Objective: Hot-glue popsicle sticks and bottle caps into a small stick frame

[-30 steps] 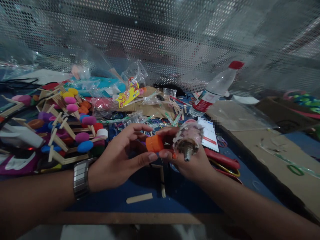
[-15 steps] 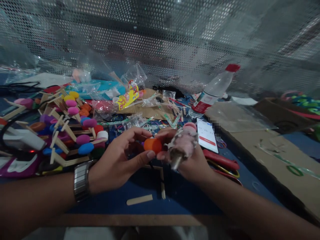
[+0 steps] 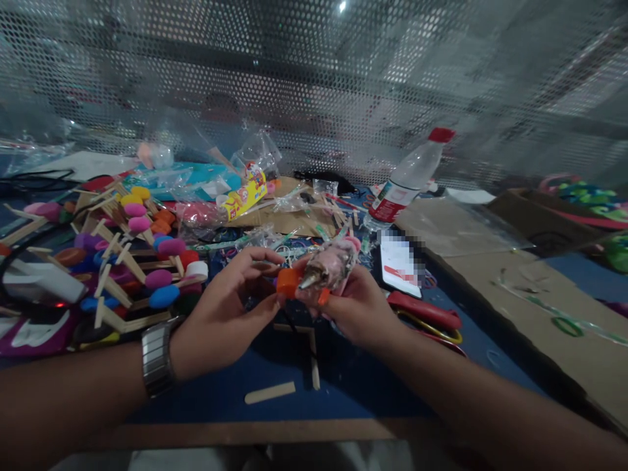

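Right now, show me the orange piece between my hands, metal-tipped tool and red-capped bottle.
Orange piece (image 3: 288, 284): head view, middle of its side.
Metal-tipped tool (image 3: 331, 261): head view, pinkish body behind the tip.
Red-capped bottle (image 3: 396, 195): head view, label on its side.

An orange plastic cap (image 3: 287, 283) is held just left of a grimy pink glue gun (image 3: 334, 263) whose metal nozzle (image 3: 309, 281) points near-left.

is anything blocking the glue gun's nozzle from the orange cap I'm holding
Nothing visible does: the nozzle of the glue gun in your right hand is close beside the orange cap in your left hand. Whether they touch, I can't tell.
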A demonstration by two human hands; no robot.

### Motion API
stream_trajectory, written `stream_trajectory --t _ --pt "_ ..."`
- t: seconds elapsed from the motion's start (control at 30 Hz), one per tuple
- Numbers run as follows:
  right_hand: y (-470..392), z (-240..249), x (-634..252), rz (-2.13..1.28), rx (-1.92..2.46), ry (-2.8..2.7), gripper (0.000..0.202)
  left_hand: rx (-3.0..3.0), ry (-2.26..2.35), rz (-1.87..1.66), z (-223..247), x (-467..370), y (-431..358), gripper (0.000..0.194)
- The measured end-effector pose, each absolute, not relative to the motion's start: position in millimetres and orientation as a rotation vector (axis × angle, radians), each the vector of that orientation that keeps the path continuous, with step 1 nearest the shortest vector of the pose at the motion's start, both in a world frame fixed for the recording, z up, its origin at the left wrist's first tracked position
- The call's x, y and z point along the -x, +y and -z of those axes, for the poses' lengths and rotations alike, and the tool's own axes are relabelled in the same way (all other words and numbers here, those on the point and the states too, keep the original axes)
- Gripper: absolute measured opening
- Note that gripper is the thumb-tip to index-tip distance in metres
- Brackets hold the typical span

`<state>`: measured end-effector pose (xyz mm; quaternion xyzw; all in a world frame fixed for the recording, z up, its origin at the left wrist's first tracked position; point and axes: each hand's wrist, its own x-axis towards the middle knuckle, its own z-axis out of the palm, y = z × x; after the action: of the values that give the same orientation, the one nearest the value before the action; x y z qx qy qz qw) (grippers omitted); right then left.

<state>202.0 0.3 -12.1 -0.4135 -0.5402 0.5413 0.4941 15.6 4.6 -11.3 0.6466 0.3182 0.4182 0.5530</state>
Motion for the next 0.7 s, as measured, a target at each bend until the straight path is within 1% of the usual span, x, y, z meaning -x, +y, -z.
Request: stream_trajectory --t 0.2,0.37,0.53,0.7 --pt "0.5 17.1 -202.3 -1.316 1.039 -1.32 0.032 -1.595 0.859 -0.993 10.7 -14.4 8.7 0.036" --pt "8.6 24.4 -203.9 -1.315 1.05 -1.129 0.032 -1.815 1.046 -1.027 9.9 -10.6 12.3 0.032" --pt "15.6 23.4 -206.6 -1.415 0.888 -1.044 0.036 -2.172 1.133 -0.887 13.1 -9.1 12.8 0.033" --pt "15.0 22.0 -209.6 -1.477 0.892 -1.042 0.038 -2.325 1.123 -0.757 16.0 -7.9 13.4 0.034"
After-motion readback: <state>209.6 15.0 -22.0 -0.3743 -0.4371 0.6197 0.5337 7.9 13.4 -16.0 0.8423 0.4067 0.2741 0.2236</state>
